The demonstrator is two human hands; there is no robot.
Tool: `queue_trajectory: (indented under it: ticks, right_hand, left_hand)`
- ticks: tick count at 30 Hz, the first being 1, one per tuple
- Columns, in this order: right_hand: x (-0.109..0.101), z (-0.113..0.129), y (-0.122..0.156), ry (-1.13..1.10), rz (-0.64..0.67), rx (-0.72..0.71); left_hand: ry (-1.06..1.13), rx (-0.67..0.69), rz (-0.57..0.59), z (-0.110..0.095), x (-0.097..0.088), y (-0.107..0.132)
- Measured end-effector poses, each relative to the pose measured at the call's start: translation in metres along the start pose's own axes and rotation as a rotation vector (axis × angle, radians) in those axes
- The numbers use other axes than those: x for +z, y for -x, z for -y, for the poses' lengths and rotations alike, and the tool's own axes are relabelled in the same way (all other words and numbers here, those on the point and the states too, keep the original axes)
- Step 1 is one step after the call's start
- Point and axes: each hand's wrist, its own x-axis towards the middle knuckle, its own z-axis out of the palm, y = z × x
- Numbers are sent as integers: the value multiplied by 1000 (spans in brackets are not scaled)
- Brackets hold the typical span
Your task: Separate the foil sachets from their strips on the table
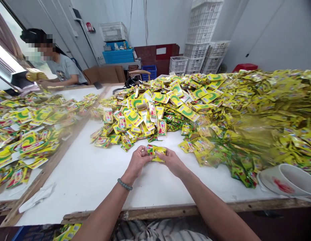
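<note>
Just above the white tabletop (105, 177), my left hand (137, 162) and my right hand (174, 162) meet, fingers closed. Between them they pinch small yellow and green packets (159, 155); how many are held is hard to make out. A green bead bracelet (125, 184) circles my left wrist. Directly beyond my hands lies a heap of small yellow cardboard boxes (132, 117), several with open flaps. To the right of my right hand spreads a large pile of shiny yellow and green packets (258, 134).
A white mug-like container (288, 180) stands at the right front edge. A wooden strip (67, 140) divides the table; more yellow boxes (27, 144) lie left of it. Another person (66, 68) sits at the far left. White crates (199, 33) are stacked by the wall.
</note>
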Motion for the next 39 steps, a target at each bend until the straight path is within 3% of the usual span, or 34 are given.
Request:
queue_trajectory:
  ticks: [2,6,8,10,12,15,16,17,19,21,23,25,28,32,36,39]
  right_hand:
    - [-1,2,1,156,-11,-39]
    - [-4,8,3,457,-244,-206]
    - [-7,12,4,500,-323,-248]
    - [-11,17,4,486,-362,-264]
    - [-14,22,4,457,-382,-267]
    - [-15,26,4,410,-405,-265]
    - [-15,26,4,395,-408,-260]
    - [-15,25,4,377,-406,-258]
    - [-15,23,3,360,-394,-262]
    - [-17,21,3,380,-405,-268]
    - [-19,22,3,385,-431,-266]
    - [-19,24,3,335,-430,-251]
    - [-15,23,0,208,-339,-235]
    - [-11,12,-5,148,-241,-218]
    - [-18,6,-8,221,-297,-229]
    - [-22,11,-7,177,-307,-281]
  left_hand:
    - [-48,-12,4,-3,2,-3]
    - [-180,-19,-7,-12,8,-14]
    - [-276,-12,69,-24,11,-23]
    - [-438,81,87,-45,12,-34]
    - [-682,264,-125,-71,11,-47]
    - [-1040,467,-627,-108,8,-69]
    - [-1124,464,-707,-117,7,-76]
    - [-1190,437,-715,-123,4,-83]
    - [-1274,358,-597,-130,-3,-95]
    - [-1340,299,-389,-133,-16,-102]
    - [-1408,283,-174,-133,-33,-105]
    - [-1499,292,-48,-133,-49,-104]
    - [-1678,382,-113,-130,-66,-106]
    - [-1799,575,-163,-123,-71,-115]
    - [-1616,723,-240,-128,-68,-111]
    - [-1378,703,-334,-124,-62,-85]
